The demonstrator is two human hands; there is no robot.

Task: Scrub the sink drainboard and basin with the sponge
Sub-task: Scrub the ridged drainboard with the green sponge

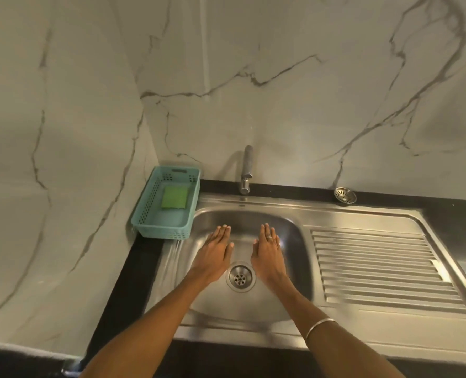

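Both hands are out over the basin [242, 304] in the lower middle of the frame, palms down, fingers straight and flat, and neither is holding anything. The left hand [217, 251] hovers left of the drain [240, 276], the right hand [267, 251] just right of it, a ring on one finger and a bangle [320, 326] further down that arm. Whether the palms actually touch the steel cannot be told from here.

The sponge [174, 197] sits green and untouched in the teal basket [147, 211] at the middle left of the frame, which stands on the dark desk [142, 266] against the corner of the marble wall [335, 91], right beside the basin's left rim. Well apart from either hand, then.

So scrubbing looks not yet begun; this reads as the very start, with the tool still to be fetched. The next move calls for a reach up and to the left into the basket, most likely by the left hand since it is the nearer one, and a grip on the sponge.

The tap [246, 170] stands at the back above the basin, no water visible. The ribbed drainboard [384, 268] stretches off to the right of the frame, bare steel. A loose strainer [345, 195] rests on the desk behind it, near the wall.
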